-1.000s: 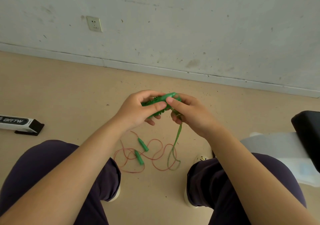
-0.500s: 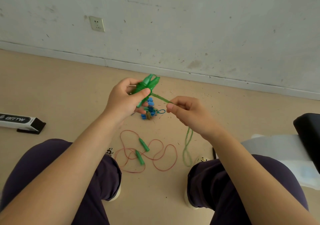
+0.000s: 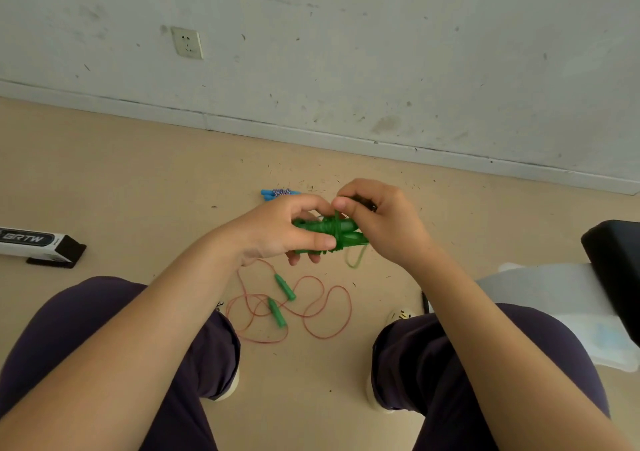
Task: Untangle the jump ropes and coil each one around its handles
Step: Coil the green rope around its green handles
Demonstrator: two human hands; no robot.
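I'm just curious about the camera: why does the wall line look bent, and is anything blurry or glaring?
Head view: the baseboard bows, a wide-angle lens effect; light is soft and even, with no glare and only faint shadows on the floor; the left hand, right hand and green rope bundle look slightly soft; the red rope reads clearly.

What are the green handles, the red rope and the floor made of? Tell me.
Green handles: likely moulded plastic, with an even colour and slight sheen. Red rope: probably thin plastic cord; it lies in springy loops. Floor: smooth beige, perhaps vinyl or painted concrete.
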